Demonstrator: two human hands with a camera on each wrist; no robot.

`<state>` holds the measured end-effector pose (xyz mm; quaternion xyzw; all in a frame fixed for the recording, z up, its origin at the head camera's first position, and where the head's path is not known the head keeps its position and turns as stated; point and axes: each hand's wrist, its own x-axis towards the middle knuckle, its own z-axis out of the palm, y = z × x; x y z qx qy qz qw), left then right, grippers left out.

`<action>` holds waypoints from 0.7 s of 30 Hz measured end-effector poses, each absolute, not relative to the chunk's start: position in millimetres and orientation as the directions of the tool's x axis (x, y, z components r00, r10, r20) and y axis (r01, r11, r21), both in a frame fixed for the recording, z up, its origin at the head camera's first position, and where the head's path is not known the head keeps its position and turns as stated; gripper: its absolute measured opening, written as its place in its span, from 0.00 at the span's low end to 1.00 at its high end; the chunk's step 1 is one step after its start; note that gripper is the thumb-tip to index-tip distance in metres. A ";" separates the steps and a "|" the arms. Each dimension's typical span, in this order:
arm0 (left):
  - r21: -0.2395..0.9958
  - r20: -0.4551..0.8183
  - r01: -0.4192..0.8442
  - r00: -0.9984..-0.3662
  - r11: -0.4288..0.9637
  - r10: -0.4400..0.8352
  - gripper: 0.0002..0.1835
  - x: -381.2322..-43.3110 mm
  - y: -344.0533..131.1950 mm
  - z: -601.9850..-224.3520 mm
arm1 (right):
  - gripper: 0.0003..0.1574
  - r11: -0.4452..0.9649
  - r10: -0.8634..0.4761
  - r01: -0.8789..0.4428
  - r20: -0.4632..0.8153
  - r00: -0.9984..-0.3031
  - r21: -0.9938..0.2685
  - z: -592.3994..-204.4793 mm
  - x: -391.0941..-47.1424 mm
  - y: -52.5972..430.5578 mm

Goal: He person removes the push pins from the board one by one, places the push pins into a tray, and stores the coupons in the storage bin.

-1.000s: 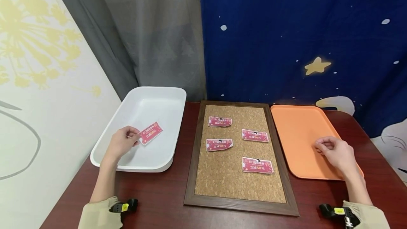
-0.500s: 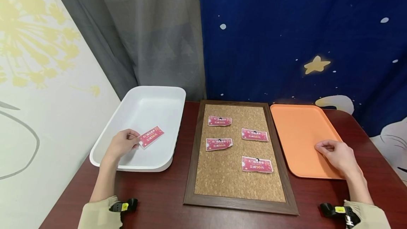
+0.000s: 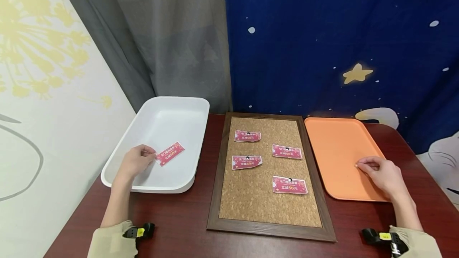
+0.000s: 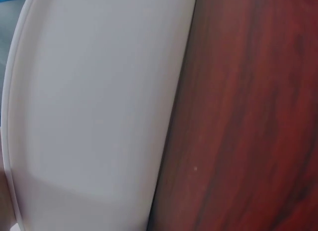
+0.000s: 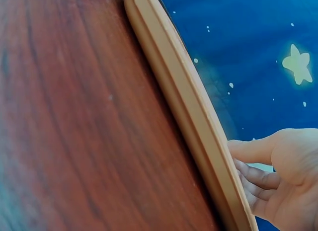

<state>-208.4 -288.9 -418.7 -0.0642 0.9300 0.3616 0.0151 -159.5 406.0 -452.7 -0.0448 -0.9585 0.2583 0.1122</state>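
In the head view my left hand (image 3: 135, 161) pinches one end of a pink paper coupon (image 3: 170, 154) printed with white and yellow lettering. That hand is over the white basin (image 3: 179, 116), the coupon tilted up to the right. My right hand (image 3: 383, 174) is low over the orange tray (image 3: 337, 140), thumb and forefinger brought together with a small pale speck (image 3: 356, 165) at their tips. From the right wrist, the hand (image 5: 293, 176) reaches past the edge of the tray (image 5: 194, 112), its fingertips hidden behind it. The left wrist view mostly takes in the basin wall (image 4: 94, 102).
A framed cork board (image 3: 258, 206) lies between basin and tray, with several pink coupons (image 3: 289, 185) fixed to it by dark pins (image 3: 290, 179). All stand on a dark red table (image 3: 179, 226). A blue star-patterned curtain (image 3: 294, 51) hangs behind.
The coupon in my left hand has shifted slightly down and tilted a little. My right thumb and forefinger have closed together over the tray, and a pale speck now shows at their tips.
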 end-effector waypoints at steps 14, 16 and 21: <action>0.694 0.010 -0.066 -0.995 0.717 -0.101 0.14 -207.7 -283.0 -413.7 | 0.17 0.826 0.146 -0.010 0.231 -0.962 -0.564 -440.3 -160.4 395.0; 0.694 0.032 -0.040 -0.996 0.719 -0.087 0.14 -206.9 -279.4 -409.9 | 0.16 0.824 0.134 -0.029 0.243 -0.961 -0.566 -438.3 -161.1 392.1; 0.706 0.085 0.030 -0.995 0.708 -0.042 0.12 -204.4 -265.9 -399.5 | 0.13 0.823 0.106 -0.071 0.274 -0.956 -0.564 -434.1 -162.8 382.5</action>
